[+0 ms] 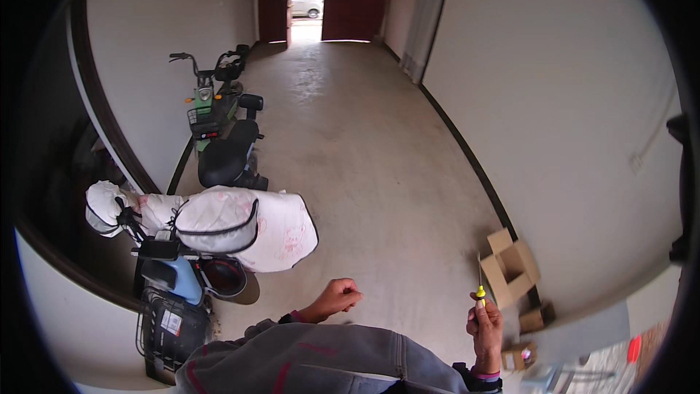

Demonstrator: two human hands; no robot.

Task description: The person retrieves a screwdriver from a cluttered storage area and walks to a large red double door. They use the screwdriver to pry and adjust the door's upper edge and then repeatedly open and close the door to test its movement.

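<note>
Gripping: right hand [485,327], holding the screwdriver [481,293], shaft up.
Screwdriver: between four and five o'clock, near the box [497,275].
Left hand [337,299]: six o'clock, fingers curled narrow.
Scooter [188,281]: eight o'clock, partly white-covered.

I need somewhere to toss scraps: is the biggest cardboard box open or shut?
Open: the box has flaps folded outward, and part of its inside shows.

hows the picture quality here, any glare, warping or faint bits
Head view: the doorway is glaringly bright, with a sheen on the floor before it; head view: fisheye bend bows the right-hand baseboard, corners fall black; head view: the yellow-handled tool in the right hand stands out, its thin shaft fainter.
</note>
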